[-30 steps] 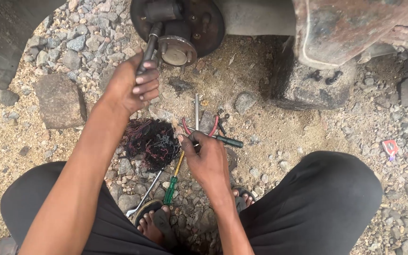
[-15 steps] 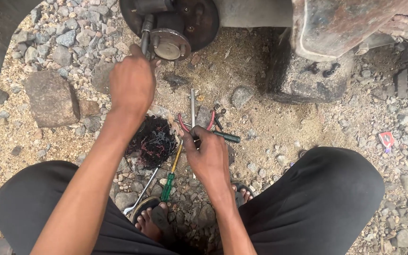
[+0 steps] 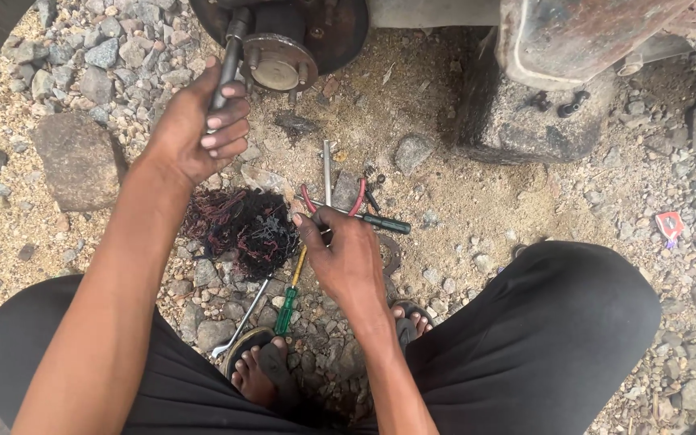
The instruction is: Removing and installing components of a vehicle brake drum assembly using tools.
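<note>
1. Up front, my left hand (image 3: 199, 129) is wrapped tight around the dark metal handle of a long wrench (image 3: 227, 68), fingers curled over it, thumb behind.
2. That wrench runs up and away from my fist to the rusty round wheel hub (image 3: 283, 56), where its far end meets the edge of the hub's pale centre cap.
3. Lower down, my right hand (image 3: 348, 258) is pressed to the ground among the tools, fingers bent and pinching a slim dark-handled tool (image 3: 380, 221) that lies across the dirt; I cannot tell exactly how the fingertips close on it.
4. Just beyond those fingers lie red-handled pliers (image 3: 356, 200) and a straight silver metal rod (image 3: 327, 169), the rod pointing toward the hub.
5. Under the right hand's heel a screwdriver with a yellow shaft and a green handle (image 3: 286, 310) slants down toward my feet, and a thin silver spanner (image 3: 239, 326) lies just beside it.
6. Between my two forearms sits a tangled wad of dark, reddish wire (image 3: 243, 229), resting on the gravel.
7. Further out, a flat brown stone (image 3: 78, 161) lies to the left, and a big dark block of rock (image 3: 525, 129) sits under the rusted vehicle body (image 3: 573, 32).
8. Sandy gravel ground (image 3: 461, 201) carries all of it; my sandalled feet (image 3: 255, 374) and black trousers (image 3: 541, 338) fill the bottom of the view.
</note>
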